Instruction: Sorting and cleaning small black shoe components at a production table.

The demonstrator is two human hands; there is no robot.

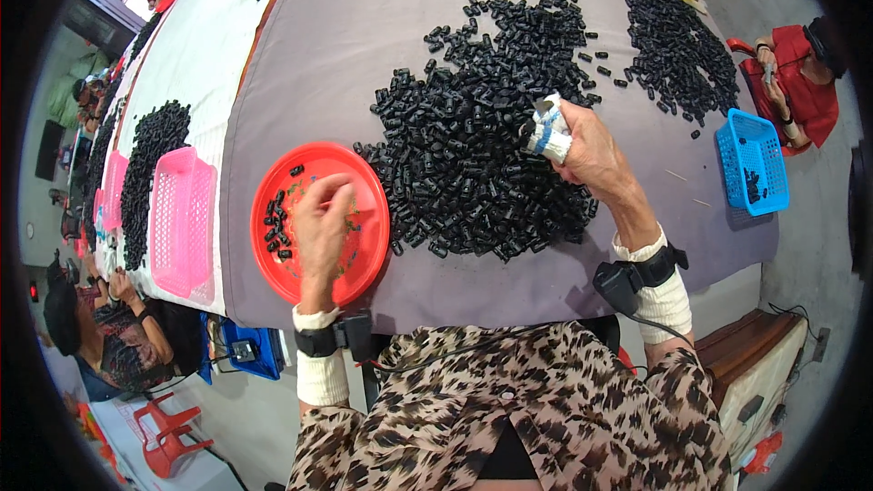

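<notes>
My left hand [323, 223] is over a round red plate [370, 259] with a coloured pattern on its bottom. Its fingers are curled together, and whatever they may hold is hidden. Several small black plastic pieces [275, 218] lie along the plate's left side. In my right hand [591, 153] is a bunched white cloth [550, 127] with a blue stripe, gripped over the right side of a large heap of black plastic pieces [464, 155]. Something dark shows at the cloth's left end, too small to make out.
More black pieces [682, 45] spread at the far right, near a blue basket [752, 205]. Pink baskets [168, 191] stand on the left table. Thin sticks [677, 175] lie at the right. Co-workers sit around both tables. A cable joins my wrist straps.
</notes>
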